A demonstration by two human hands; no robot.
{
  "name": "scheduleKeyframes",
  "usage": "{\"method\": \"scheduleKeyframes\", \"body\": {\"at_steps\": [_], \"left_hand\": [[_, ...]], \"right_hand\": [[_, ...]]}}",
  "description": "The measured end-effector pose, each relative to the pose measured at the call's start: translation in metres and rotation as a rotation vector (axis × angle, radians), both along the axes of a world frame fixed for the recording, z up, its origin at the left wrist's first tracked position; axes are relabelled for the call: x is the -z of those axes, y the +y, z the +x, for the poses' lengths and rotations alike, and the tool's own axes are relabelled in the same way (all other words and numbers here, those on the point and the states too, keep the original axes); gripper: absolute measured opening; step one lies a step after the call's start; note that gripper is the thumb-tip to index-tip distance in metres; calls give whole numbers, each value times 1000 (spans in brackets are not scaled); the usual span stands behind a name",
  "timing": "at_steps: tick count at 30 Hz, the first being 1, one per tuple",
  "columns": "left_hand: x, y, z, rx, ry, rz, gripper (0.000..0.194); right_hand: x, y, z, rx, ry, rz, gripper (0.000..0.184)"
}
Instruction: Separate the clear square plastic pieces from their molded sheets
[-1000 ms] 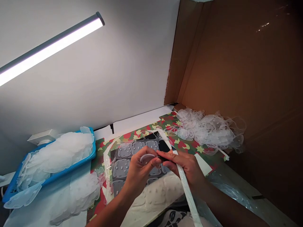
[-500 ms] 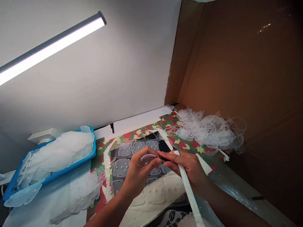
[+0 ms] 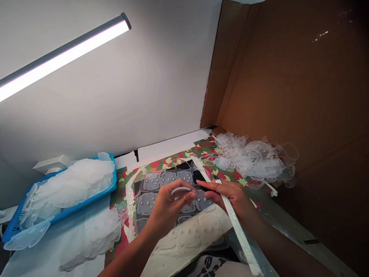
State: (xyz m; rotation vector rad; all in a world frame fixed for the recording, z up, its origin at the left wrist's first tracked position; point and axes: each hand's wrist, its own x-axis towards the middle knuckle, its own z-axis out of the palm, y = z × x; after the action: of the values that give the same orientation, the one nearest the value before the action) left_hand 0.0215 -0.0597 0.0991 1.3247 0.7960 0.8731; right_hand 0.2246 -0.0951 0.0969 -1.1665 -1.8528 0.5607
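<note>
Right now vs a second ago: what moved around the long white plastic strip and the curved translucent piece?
The right hand moved right, away from the left hand, fingers straighter, and the long white plastic strip swung right. The left hand still grips the curved translucent piece. The blue plastic tray and tangled translucent trimmings stayed put.

On my feed, the left hand (image 3: pixel 170 206) curls around a pale, translucent, curved plastic piece (image 3: pixel 180 190), its arc showing above the fingers. The right hand (image 3: pixel 230 198) sits just beside it, fingers stretched out flat toward the left hand. A long, flat, white plastic strip (image 3: pixel 239 227) runs from under that palm, slanting down toward the bottom edge of my view. I can't tell whether the right hand grips it.
</note>
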Motion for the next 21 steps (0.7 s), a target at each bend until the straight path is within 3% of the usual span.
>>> {"method": "scheduleKeyframes", "body": {"at_steps": [21], "left_hand": [[-1, -1, 1, -14, 56, -6, 20]], "right_hand": [[4, -2, -4, -69, 40, -35, 32]]}}
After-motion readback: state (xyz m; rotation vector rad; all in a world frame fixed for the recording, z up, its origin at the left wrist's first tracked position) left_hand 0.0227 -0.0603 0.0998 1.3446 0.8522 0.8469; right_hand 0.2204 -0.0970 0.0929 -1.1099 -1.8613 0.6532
